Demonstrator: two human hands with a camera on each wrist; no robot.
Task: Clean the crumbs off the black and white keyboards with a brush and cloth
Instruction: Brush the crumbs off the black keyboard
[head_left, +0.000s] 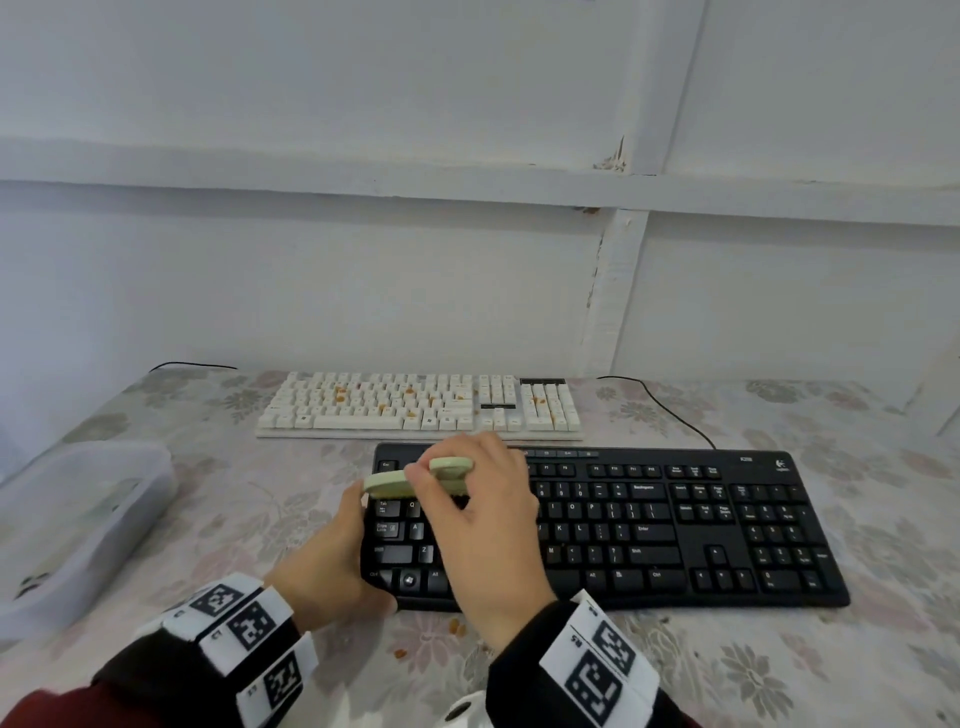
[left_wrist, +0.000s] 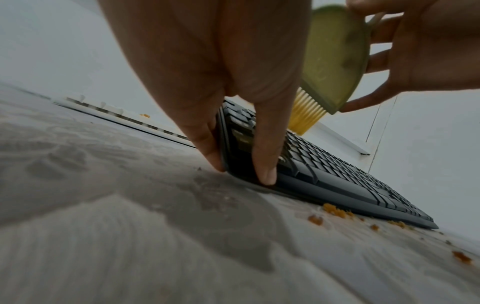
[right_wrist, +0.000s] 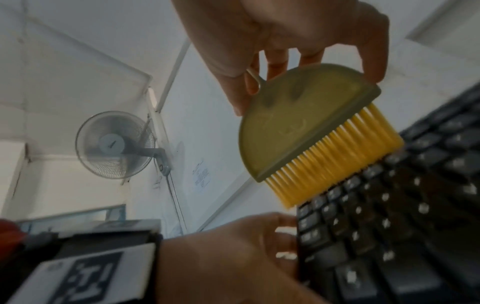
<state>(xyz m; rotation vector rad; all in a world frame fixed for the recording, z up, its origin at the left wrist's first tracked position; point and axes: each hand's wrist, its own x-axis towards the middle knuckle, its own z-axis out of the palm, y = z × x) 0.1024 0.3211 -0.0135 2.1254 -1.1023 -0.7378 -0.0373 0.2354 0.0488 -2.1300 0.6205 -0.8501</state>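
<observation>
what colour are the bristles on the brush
Yellow bristles on the pale green brush, clearest in the right wrist view.

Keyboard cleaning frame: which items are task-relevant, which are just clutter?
In the job:
- brush, held by right hand
- black keyboard, left end gripped by left hand
- white keyboard, crumbs on its keys
- crumbs on the tablecloth

Lying about:
- clear plastic tub
- wall fan

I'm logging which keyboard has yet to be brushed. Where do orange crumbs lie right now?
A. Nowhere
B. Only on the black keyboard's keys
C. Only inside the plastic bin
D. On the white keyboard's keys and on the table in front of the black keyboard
D: orange crumbs dot the white keyboard, and more lie on the tablecloth along the near edge of the black keyboard.
</observation>
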